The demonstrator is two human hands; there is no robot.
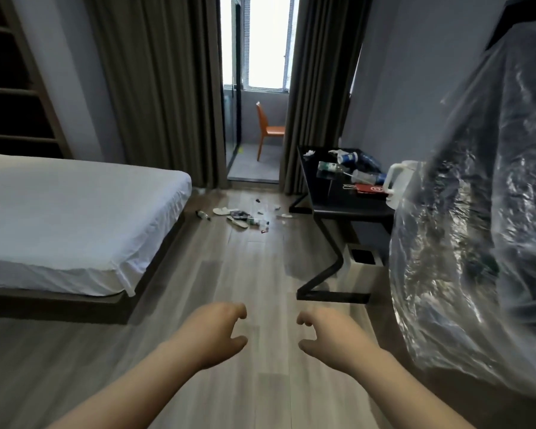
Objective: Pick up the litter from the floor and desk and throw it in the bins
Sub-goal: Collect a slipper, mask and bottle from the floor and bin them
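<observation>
The job looks barely begun, as far as I can judge. At the left, the bed carries only its white sheet. No litter shows on it, though its left part is cut off by the frame.

Just off the bed's far right corner a small bottle lies on the floor. To its right the floor litter is scattered: two pale slippers, a dark wrapper, what seem to be crushed bottles, and scraps of paper too small to sort further. All of it lies at the far end of the floor, well apart from the hands.

The left hand and the right hand reach out low in the middle, near each other but not touching. The left fingers and the right fingers are loosely curled and hold nothing.

Further right, the worktop bears its own share:
- a crumpled tissue at the far left corner
- a paper cup and plastic bottles lying on their sides
- a red packet toward the near right corner, just beside a white kettle

By the look of it, none of this has been cleared.

Under the worktop, by its near leg, stands a white bin with a dark opening. Its inside cannot be seen, so I cannot say whether anything has gone in.

At the far right a large clear plastic bag covers something dark and is cut off by the frame. I cannot tell whether it is a second bin.
</observation>
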